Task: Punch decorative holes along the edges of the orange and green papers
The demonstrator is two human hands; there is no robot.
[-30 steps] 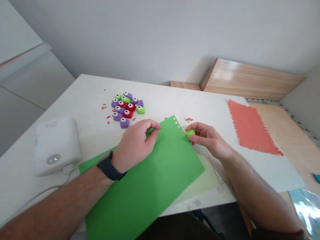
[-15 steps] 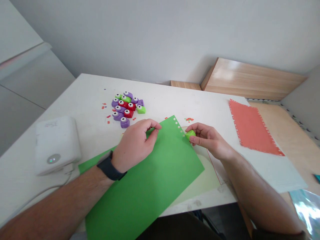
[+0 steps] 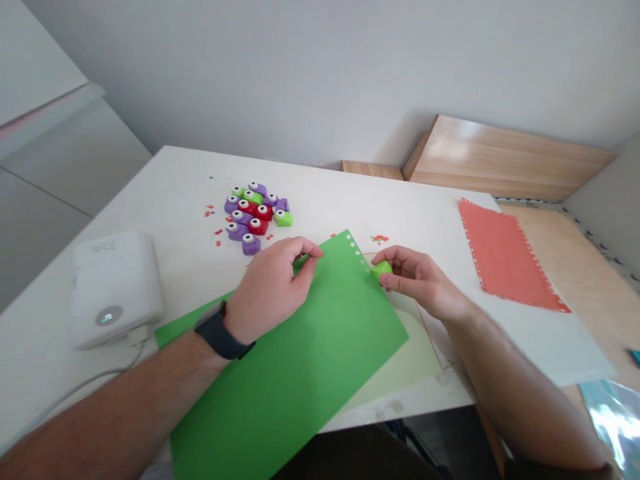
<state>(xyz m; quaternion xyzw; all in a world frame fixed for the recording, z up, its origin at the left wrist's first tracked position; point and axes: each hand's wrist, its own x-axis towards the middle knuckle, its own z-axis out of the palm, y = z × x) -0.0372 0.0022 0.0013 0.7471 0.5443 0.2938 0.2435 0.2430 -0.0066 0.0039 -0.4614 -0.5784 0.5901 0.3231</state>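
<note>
My left hand [image 3: 277,280], with a dark watch on its wrist, is closed on the far edge of a green paper sheet [image 3: 300,373], thumb on top; the other fingertips are partly hidden. My right hand [image 3: 420,280] grips a small lime-green craft punch [image 3: 383,269] between thumb and fingers. The punch sits at the sheet's right edge, where a row of small star-shaped holes [image 3: 355,248] runs down from the far corner.
Several purple, red and green punches [image 3: 259,227] stand in a cluster on the white table [image 3: 325,200]. Paper bits [image 3: 380,239] lie scattered. A red sheet with punched edges [image 3: 507,253] is at right, a white device with a cable [image 3: 117,287] at left.
Almost nothing differs. Both hands, the sheet and the punch hold their places, with only a slight shift of the whole view.
</note>
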